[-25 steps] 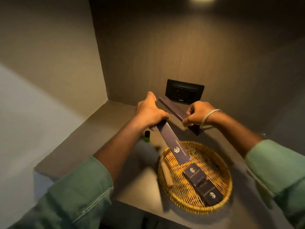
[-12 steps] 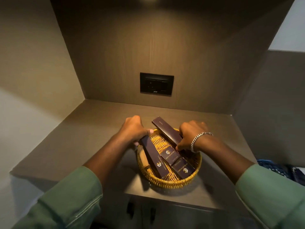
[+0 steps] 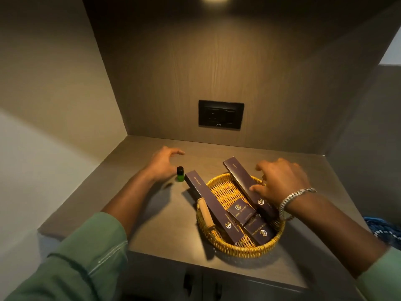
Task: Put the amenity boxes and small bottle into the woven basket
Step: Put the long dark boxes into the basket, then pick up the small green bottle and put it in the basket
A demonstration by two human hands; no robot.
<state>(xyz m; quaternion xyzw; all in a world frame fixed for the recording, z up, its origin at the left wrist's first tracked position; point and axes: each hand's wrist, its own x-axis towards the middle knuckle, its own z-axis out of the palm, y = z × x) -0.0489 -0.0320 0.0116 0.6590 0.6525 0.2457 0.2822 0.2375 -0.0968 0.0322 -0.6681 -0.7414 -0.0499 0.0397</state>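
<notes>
A round woven basket (image 3: 243, 248) sits on the grey counter. Two long dark boxes lean in it: the left long box (image 3: 212, 207) over the left rim, the right long box (image 3: 240, 181) over the far rim. Two small dark boxes (image 3: 249, 220) lie between them. A small green bottle (image 3: 180, 174) with a black cap stands on the counter just left of the basket. My left hand (image 3: 163, 164) hovers open right beside the bottle, holding nothing. My right hand (image 3: 280, 181) rests its fingertips on the right long box, fingers spread.
A black wall socket (image 3: 221, 115) is set in the back panel of the alcove. Side walls close in left and right. A wooden handle (image 3: 205, 211) lies along the basket's left rim. Blue patterned fabric (image 3: 384, 230) shows at the right edge.
Both long boxes now lie in the basket. My left hand has let go of its box and moved left to the green bottle. My right hand has loosened on the other box.
</notes>
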